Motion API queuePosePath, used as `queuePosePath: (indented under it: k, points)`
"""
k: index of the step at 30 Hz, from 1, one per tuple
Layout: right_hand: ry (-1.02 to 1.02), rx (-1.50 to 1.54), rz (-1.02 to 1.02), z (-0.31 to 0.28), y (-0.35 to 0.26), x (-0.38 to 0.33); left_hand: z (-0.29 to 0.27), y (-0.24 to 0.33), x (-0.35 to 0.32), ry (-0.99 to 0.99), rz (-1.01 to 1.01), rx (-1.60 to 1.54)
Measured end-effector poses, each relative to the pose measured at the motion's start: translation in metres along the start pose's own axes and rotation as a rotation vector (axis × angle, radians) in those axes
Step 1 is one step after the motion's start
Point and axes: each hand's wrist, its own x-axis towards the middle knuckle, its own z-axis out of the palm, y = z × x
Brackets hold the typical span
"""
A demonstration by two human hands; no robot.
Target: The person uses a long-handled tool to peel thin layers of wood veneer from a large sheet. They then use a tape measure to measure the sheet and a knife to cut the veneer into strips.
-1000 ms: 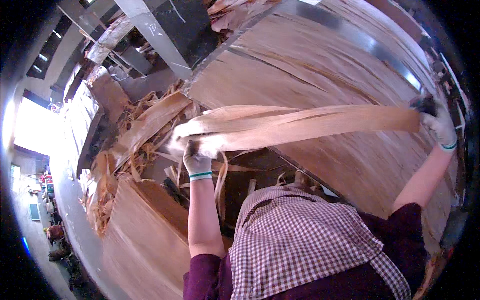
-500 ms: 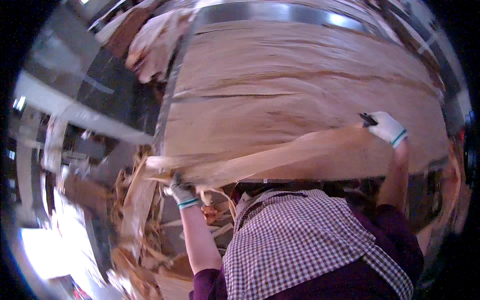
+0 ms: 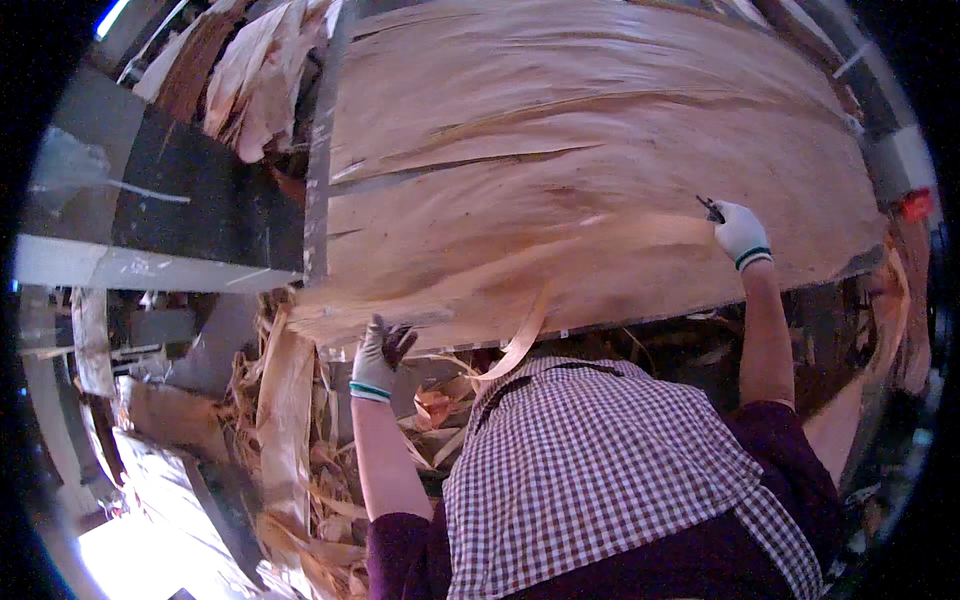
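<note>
At the worker's twelve o'clock, the pale wood strip (image 3: 640, 234) seems mostly laid, a dark gap (image 3: 400, 178) left uncovered; left hand (image 3: 377, 355) spread at ten, right hand (image 3: 738, 232) at one, grip unclear.

From my post I see veneer (image 3: 600, 125) lying on the counter (image 3: 318, 200). The left hand (image 3: 376, 355) is at its near left edge, the right hand (image 3: 741, 234) farther, over its right part. Left are the beam (image 3: 150, 262) and, nearer, scraps (image 3: 320, 555).
</note>
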Motion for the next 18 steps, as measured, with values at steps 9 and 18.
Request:
queuePosePath:
  k: [9, 18]
  points:
    - [0.169, 0.075, -0.035, 0.038, -0.002, 0.033, -0.014, -0.018, -0.070, -0.112, 0.076, 0.220]
    - [0.095, 0.439, -0.625, 0.050, -0.100, -0.039, 0.022, -0.054, -0.099, -0.102, 0.265, 1.092]
